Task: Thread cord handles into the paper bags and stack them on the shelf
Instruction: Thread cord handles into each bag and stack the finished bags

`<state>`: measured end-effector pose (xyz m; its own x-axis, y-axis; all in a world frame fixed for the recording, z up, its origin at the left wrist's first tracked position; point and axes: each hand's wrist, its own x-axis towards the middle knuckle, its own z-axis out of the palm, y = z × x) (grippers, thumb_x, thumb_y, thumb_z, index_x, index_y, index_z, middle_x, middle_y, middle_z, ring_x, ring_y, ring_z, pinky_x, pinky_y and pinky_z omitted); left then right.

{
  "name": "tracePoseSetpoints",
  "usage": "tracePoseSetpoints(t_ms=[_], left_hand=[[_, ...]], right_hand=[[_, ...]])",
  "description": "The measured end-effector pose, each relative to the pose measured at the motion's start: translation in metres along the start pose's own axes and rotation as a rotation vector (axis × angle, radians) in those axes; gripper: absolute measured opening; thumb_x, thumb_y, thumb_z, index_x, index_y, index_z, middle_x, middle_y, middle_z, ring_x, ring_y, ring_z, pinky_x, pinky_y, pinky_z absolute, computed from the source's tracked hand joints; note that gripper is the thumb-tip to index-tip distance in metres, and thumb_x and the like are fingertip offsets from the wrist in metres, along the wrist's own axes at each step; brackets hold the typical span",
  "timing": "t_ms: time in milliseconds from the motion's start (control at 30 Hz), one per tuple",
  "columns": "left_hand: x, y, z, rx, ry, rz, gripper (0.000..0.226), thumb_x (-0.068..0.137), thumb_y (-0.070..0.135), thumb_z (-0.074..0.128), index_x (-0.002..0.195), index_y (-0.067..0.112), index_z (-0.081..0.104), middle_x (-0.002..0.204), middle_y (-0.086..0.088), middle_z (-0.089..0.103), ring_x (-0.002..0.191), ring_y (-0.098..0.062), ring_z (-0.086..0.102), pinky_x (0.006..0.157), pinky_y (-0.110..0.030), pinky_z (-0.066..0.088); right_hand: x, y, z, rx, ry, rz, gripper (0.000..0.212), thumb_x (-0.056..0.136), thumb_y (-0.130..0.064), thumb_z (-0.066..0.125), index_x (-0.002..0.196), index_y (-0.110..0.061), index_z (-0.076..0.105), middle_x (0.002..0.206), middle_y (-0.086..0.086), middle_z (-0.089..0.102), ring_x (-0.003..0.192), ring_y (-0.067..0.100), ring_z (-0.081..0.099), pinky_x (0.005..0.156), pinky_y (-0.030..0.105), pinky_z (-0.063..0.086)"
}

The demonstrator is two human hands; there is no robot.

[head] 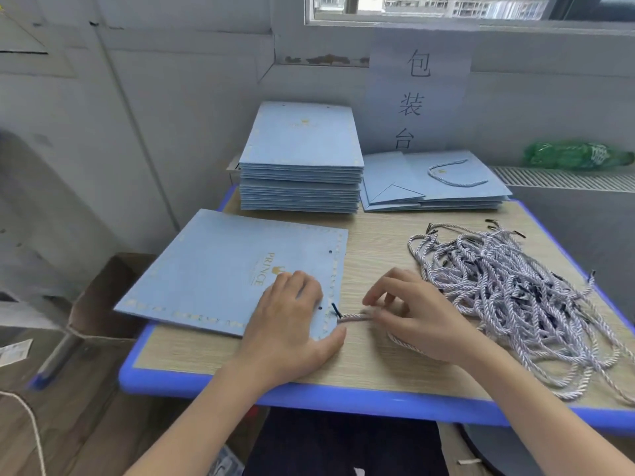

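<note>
**Feeding the cord tip toward the near punched hole**

Your flat pale-blue paper bag with the gold "PRINCE" print [220, 269] lies on the wood-grain surface with the blue rim [360, 365]. Take that bag as your landmark. Your left hand [292, 317] rests flat on its near right corner, fingers straight, pressing it down beside the near punched hole [320, 308]. Just right of that corner, your right hand [409, 314] pinches a lilac-and-white twisted cord [354, 317], its dark stiff tip [336, 310] almost at the bag's edge.

Judging by looks, the bag is light, stiff card that creases if bent and slides easily, so keep it pinned close to the hole. The cord is soft and floppy; only the tip will steer, so grip right behind it.

Right of the bag lies the loose tangle of matching cords [508, 297]; pulling one may drag others. Beyond the bag stand the tall stack of unthreaded blue bags [300, 159] and the low pile of bags with a cord handle on top [443, 187].

No shelf is in view. Your right fingertips partly hide the cord, and its other end is lost under your palm. Whether the hole passes through both bag walls cannot be told.
</note>
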<state>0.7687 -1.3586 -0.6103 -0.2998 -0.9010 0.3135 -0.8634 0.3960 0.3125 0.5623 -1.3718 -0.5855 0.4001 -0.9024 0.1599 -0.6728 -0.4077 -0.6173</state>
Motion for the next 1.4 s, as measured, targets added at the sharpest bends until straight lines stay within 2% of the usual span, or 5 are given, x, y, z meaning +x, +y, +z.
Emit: tracePoseSetpoints(t_ms=[300,700,933,1133,1400], left_hand=[[-0.008,-0.005,-0.005,-0.049,-0.017,-0.004,0.073,0.068,0.072,0.034,0.122,0.025,0.051,0.142,0.012,0.038,0.134,-0.005,0.025,0.109,-0.019,0.004],[-0.009,-0.006,-0.004,-0.086,-0.014,-0.042,0.068,0.068,0.068,0.031,0.119,0.026,0.046,0.139,0.012,0.035,0.131,-0.005,0.023,0.106,-0.019,0.008],[-0.009,-0.008,-0.003,-0.091,-0.016,-0.031,0.065,0.072,0.064,0.036,0.122,0.024,0.044,0.134,0.012,0.039,0.128,-0.008,0.029,0.110,-0.027,0.020],[-0.009,-0.006,-0.005,-0.128,0.012,-0.047,0.062,0.071,0.059,0.038,0.121,0.024,0.041,0.120,0.015,0.042,0.118,-0.008,0.035,0.105,-0.024,0.024],[-0.009,-0.006,-0.004,-0.142,0.022,-0.070,0.070,0.068,0.062,0.035,0.126,0.024,0.040,0.127,0.014,0.042,0.123,-0.006,0.033,0.107,-0.024,0.022]], right_hand=[[0.015,-0.010,0.028,-0.076,0.034,-0.129,0.011,0.079,-0.019,0.073,0.084,-0.015,0.065,0.082,-0.021,0.045,0.083,-0.005,0.043,0.074,0.006,0.033],[0.038,-0.029,0.017,-0.124,-0.045,-0.265,0.011,0.084,-0.011,0.062,0.084,-0.013,0.072,0.079,0.005,0.058,0.068,0.012,0.048,0.067,0.024,0.040],[0.052,-0.038,0.029,-0.208,-0.082,-0.345,0.014,0.085,-0.012,0.057,0.081,-0.010,0.071,0.077,-0.003,0.046,0.072,0.020,0.046,0.065,0.032,0.041],[0.049,-0.042,0.032,-0.090,-0.119,-0.254,0.012,0.083,-0.001,0.061,0.090,-0.007,0.067,0.075,-0.007,0.049,0.064,-0.007,0.043,0.064,0.010,0.034],[0.048,-0.039,0.033,-0.126,-0.101,-0.308,0.013,0.079,-0.001,0.063,0.086,-0.010,0.070,0.072,-0.014,0.047,0.066,0.000,0.044,0.065,0.020,0.039]])
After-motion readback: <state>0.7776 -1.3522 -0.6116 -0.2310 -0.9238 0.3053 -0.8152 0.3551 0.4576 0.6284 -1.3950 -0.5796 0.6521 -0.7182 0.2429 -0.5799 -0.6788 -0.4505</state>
